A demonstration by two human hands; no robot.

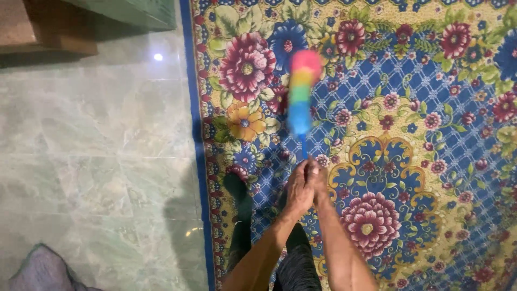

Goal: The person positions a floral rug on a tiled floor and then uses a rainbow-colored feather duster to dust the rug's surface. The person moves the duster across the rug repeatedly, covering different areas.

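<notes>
A rainbow-coloured duster (300,91) with a fluffy pink, yellow, green and blue head and a thin blue handle points away from me over the flowered carpet (420,134). Its head is motion-blurred. My left hand (298,189) and my right hand (319,175) are pressed together around the handle's lower end, palms facing each other. Both forearms reach up from the bottom of the view. Below the hands, my legs in dark trousers stand on the carpet's left part.
Pale green marble floor (97,151) lies left of the carpet's blue border. A brown wooden piece (48,32) sits at the top left, and a grey cloth (40,272) lies at the bottom left corner.
</notes>
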